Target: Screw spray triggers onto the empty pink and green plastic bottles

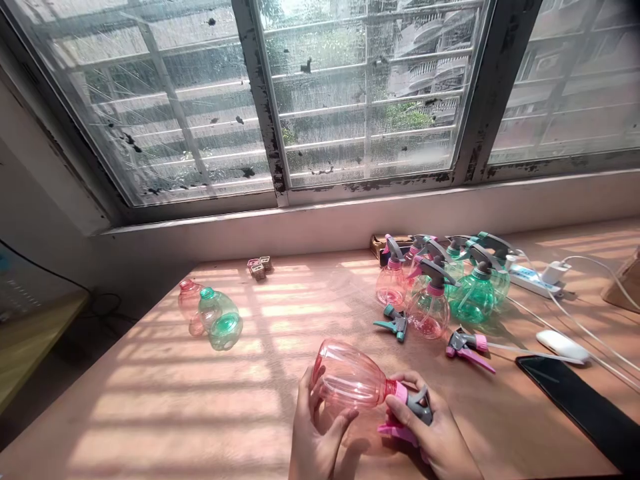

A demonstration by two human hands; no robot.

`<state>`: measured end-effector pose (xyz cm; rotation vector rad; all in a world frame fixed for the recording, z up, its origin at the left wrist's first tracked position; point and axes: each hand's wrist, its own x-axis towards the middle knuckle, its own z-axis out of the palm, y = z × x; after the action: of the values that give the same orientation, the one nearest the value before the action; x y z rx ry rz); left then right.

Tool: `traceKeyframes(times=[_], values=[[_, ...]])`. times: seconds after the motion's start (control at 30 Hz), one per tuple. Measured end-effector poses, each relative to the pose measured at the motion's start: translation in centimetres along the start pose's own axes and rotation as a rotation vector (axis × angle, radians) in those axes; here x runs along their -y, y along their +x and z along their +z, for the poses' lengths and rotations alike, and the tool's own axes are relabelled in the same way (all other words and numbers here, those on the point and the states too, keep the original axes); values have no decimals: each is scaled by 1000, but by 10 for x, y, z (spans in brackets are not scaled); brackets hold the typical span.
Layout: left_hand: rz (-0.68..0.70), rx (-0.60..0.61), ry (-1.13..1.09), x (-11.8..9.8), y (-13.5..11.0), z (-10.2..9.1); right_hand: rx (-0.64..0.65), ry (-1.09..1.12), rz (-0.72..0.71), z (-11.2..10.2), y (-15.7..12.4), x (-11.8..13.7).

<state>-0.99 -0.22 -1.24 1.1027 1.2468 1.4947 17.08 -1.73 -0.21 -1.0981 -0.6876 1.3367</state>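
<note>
A clear pink spray bottle lies sideways in the air between my hands, its base to the left and its neck to the right. My left hand wraps round the base end. At the neck, my right hand grips the pink and grey spray head, fingers on its pink collar; the pink trigger points down and left. The collar sits against the bottle's threaded neck; how tight it is I cannot tell. Beyond my hands lie a loose teal and grey spray head and a pink and grey spray head.
Several spray bottles with heads, pink and green, stand at the back right. Headless bottles, pink and green, are at the left. A phone, white mouse, power strip and small wooden blocks also occupy the table.
</note>
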Motion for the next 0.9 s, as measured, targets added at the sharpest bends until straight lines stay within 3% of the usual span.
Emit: traceKeyframes(times=[0.27, 0.5, 0.73, 0.9], values=[[-31, -54, -111, -8, -4, 9, 80, -67, -19, 4, -4, -1], [15, -31, -17, -5, -2, 7, 21, 13, -2, 1, -1, -1], [-47, -47, -85, -4, -4, 5, 56, -72, -54, 6, -6, 5], [-71, -48, -93, -6, -3, 7, 21, -2, 1, 5, -4, 5]])
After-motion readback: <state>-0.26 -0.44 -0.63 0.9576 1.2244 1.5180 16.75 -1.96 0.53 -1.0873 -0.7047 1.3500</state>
